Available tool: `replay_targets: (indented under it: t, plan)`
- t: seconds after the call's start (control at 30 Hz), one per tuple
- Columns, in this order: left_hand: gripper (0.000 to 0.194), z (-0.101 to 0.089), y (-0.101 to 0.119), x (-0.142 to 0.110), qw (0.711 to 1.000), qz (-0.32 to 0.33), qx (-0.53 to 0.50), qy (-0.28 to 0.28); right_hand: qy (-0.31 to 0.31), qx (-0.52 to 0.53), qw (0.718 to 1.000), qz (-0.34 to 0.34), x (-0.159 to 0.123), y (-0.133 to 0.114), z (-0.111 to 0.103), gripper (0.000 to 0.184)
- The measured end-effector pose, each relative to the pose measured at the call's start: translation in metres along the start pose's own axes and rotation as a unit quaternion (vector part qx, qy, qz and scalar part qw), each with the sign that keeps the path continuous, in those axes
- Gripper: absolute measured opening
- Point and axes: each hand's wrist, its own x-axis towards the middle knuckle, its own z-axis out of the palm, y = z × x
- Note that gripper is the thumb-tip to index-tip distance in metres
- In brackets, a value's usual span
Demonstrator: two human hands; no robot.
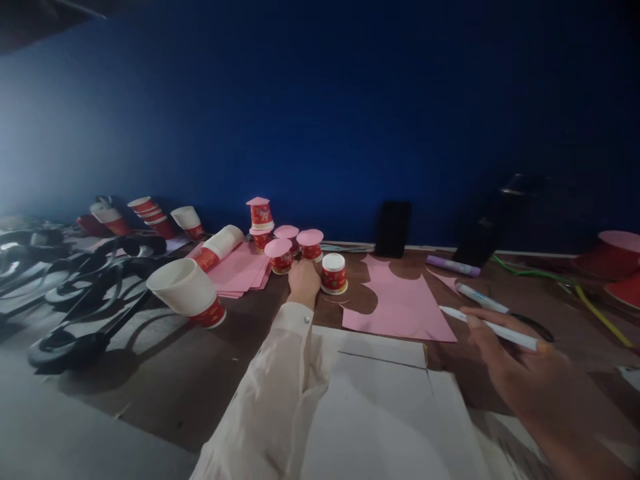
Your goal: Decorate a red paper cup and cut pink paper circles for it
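My left hand (303,280), in a white sleeve, reaches forward to a cluster of small red paper cups (311,245) turned upside down and capped with pink paper discs. Its fingers curl at a cup (333,273) without a pink disc, but the grip itself is hidden behind the hand. My right hand (520,367) rests near the table's front right with a white pen (493,327) held across its fingers. A pink paper sheet (400,303) with round cut-outs lies between the hands. A white board (385,400) lies under my left forearm.
Stacks of red-and-white cups (187,290) lie on their sides at left, beside pink sheets (240,270) and black curved frames (90,293). A purple glue stick (453,265), black scissors (530,325), a dark phone (393,229) and red cups (617,257) sit toward the back and right.
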Motion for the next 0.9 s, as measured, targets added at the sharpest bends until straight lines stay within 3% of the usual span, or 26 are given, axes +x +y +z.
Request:
replay_targets:
  t: [0.33, 0.47, 0.57, 0.63, 0.7, 0.73, 0.77, 0.83, 0.9]
  plan:
    - [0.029, -0.002, -0.001, 0.002, 0.999, -0.016, 0.015, -0.029, -0.025, -0.002, 1.0, 0.018, -0.005, 0.016, 0.004, 0.037]
    - [0.033, -0.011, -0.005, 0.0, 0.999, -0.048, 0.017, -0.016, -0.018, 0.015, 1.0, 0.015, -0.006, 0.021, 0.007, 0.036]
    - [0.037, -0.036, -0.006, -0.004, 0.997, -0.071, 0.01, 0.034, -0.015, 0.035, 0.999, 0.01, -0.005, 0.021, 0.007, 0.035]
    - [0.035, -0.055, 0.001, -0.014, 0.986, -0.077, -0.046, 0.137, -0.021, 0.054, 0.998, 0.014, -0.004, 0.021, 0.008, 0.036]
    - [0.031, -0.066, 0.016, -0.032, 0.964, -0.01, -0.139, 0.227, -0.034, 0.074, 0.996, 0.02, -0.004, 0.021, 0.01, 0.035]
    - [0.029, -0.067, 0.026, -0.045, 0.951, 0.052, -0.196, 0.232, -0.039, 0.087, 0.995, 0.024, -0.004, 0.021, 0.011, 0.033]
    - [0.025, -0.063, 0.038, -0.059, 0.939, 0.106, -0.251, 0.212, -0.043, 0.104, 0.993, 0.029, -0.003, 0.021, 0.012, 0.033]
    - [0.019, -0.047, 0.061, -0.087, 0.915, 0.206, -0.33, 0.109, -0.042, 0.15, 0.987, 0.041, -0.003, 0.021, 0.015, 0.032]
    - [0.018, -0.024, 0.078, -0.108, 0.885, 0.237, -0.398, 0.045, -0.042, 0.19, 0.979, 0.062, -0.003, 0.023, 0.017, 0.036]
